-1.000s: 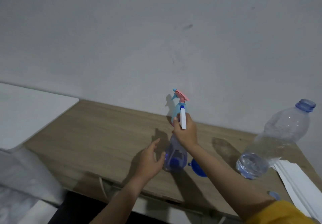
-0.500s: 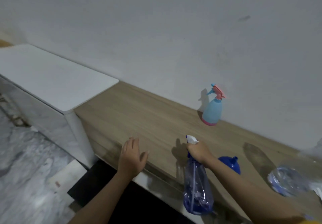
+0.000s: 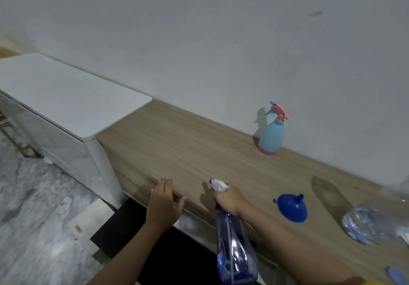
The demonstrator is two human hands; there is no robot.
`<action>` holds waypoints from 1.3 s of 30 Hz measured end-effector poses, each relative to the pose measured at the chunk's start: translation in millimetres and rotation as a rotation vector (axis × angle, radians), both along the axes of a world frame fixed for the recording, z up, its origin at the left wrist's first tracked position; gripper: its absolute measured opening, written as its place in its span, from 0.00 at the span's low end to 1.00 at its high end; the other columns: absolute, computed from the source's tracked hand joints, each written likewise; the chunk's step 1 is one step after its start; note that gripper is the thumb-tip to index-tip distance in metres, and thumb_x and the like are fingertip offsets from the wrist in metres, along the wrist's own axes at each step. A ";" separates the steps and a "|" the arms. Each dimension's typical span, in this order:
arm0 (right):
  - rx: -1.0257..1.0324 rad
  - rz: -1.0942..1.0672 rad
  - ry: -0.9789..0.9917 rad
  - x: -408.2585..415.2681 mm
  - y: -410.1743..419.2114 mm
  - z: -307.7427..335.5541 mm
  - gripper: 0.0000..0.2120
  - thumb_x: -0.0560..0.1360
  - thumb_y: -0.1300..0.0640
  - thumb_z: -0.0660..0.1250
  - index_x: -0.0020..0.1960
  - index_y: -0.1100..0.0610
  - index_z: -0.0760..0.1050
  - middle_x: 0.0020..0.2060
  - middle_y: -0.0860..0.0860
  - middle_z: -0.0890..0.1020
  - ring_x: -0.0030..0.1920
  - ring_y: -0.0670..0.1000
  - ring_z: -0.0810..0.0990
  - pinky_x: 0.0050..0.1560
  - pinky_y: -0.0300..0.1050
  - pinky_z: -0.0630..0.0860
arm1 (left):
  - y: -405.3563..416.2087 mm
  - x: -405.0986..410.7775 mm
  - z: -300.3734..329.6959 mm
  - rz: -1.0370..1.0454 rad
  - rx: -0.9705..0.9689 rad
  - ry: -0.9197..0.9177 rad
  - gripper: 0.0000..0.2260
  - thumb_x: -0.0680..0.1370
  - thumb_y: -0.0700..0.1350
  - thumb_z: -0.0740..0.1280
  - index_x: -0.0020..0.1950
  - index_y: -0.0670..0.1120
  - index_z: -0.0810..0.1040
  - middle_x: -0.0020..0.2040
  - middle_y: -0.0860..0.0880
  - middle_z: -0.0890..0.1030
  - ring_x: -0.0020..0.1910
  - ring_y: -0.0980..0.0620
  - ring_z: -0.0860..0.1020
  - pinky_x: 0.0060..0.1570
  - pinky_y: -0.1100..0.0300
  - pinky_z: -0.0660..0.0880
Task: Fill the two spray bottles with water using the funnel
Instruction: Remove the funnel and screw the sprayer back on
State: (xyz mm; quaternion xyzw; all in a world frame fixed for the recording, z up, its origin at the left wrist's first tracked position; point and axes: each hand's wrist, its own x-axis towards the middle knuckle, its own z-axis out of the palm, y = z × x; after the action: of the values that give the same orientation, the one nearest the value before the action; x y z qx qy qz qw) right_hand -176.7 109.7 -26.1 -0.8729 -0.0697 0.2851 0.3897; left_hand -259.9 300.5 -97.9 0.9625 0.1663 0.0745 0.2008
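Head view has me worried: my right hand (image 3: pixel 230 200) grips the clear spray bottle (image 3: pixel 235 249) by its neck, off the worktop (image 3: pixel 177 143) edge, left hand (image 3: pixel 163 205) spread, so a slip drops it, far from the funnel (image 3: pixel 292 209).

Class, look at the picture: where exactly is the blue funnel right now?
The blue funnel lies mouth-down on the wooden counter, right of the right hand and left of the clear water bottle.
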 end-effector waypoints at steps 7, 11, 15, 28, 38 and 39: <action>-0.046 -0.074 0.011 11.9 -45.1 1.7 0.12 0.72 0.57 0.62 0.52 0.61 0.77 0.30 0.51 0.80 0.28 0.46 0.76 0.29 0.36 0.70 | -9.0 6.5 -4.2 -0.038 -0.058 -0.034 0.32 0.72 0.59 0.59 0.62 0.33 0.73 0.59 0.34 0.77 0.61 0.36 0.75 0.57 0.40 0.73; -0.071 -0.107 0.007 14.8 -68.1 -1.6 0.21 0.69 0.54 0.60 0.61 0.54 0.73 0.31 0.52 0.80 0.29 0.49 0.76 0.32 0.40 0.71 | -22.3 15.0 -2.6 -0.077 -0.117 -0.047 0.33 0.72 0.60 0.58 0.64 0.34 0.72 0.62 0.35 0.76 0.64 0.36 0.73 0.62 0.42 0.69; 0.001 -0.194 -0.035 17.3 -77.7 13.4 0.10 0.73 0.57 0.63 0.54 0.54 0.74 0.34 0.54 0.81 0.28 0.50 0.77 0.32 0.41 0.72 | -46.0 27.2 13.5 -0.112 -0.133 -0.118 0.38 0.72 0.65 0.54 0.70 0.38 0.67 0.68 0.39 0.71 0.70 0.41 0.67 0.68 0.47 0.64; 0.560 -0.711 -0.716 49.5 -111.5 112.1 0.13 0.77 0.50 0.65 0.56 0.57 0.70 0.32 0.47 0.77 0.24 0.40 0.77 0.26 0.35 0.73 | -167.2 75.5 107.2 -0.509 -0.718 -0.092 0.28 0.72 0.50 0.73 0.69 0.52 0.66 0.63 0.58 0.73 0.61 0.65 0.71 0.49 0.83 0.64; 0.592 -0.790 -0.954 101.8 -146.0 125.7 0.09 0.69 0.55 0.76 0.41 0.52 0.76 0.36 0.48 0.81 0.35 0.52 0.81 0.31 0.48 0.78 | -215.0 153.2 110.8 -0.511 -0.777 -0.157 0.28 0.65 0.50 0.77 0.62 0.54 0.69 0.59 0.58 0.75 0.59 0.61 0.73 0.55 0.68 0.72; 0.583 -0.768 -0.946 108.6 -150.1 128.7 0.09 0.69 0.55 0.77 0.40 0.52 0.77 0.36 0.48 0.82 0.35 0.51 0.81 0.31 0.44 0.76 | -219.6 165.3 111.5 -0.508 -0.777 -0.152 0.29 0.65 0.50 0.78 0.61 0.54 0.69 0.58 0.58 0.74 0.58 0.61 0.73 0.51 0.70 0.72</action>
State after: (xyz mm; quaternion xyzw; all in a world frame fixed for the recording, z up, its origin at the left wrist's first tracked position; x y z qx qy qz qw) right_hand -68.1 -40.4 102.6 -0.7257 0.0084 -0.3169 0.6106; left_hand -94.7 80.9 13.6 0.8180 -0.0743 0.0256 0.5698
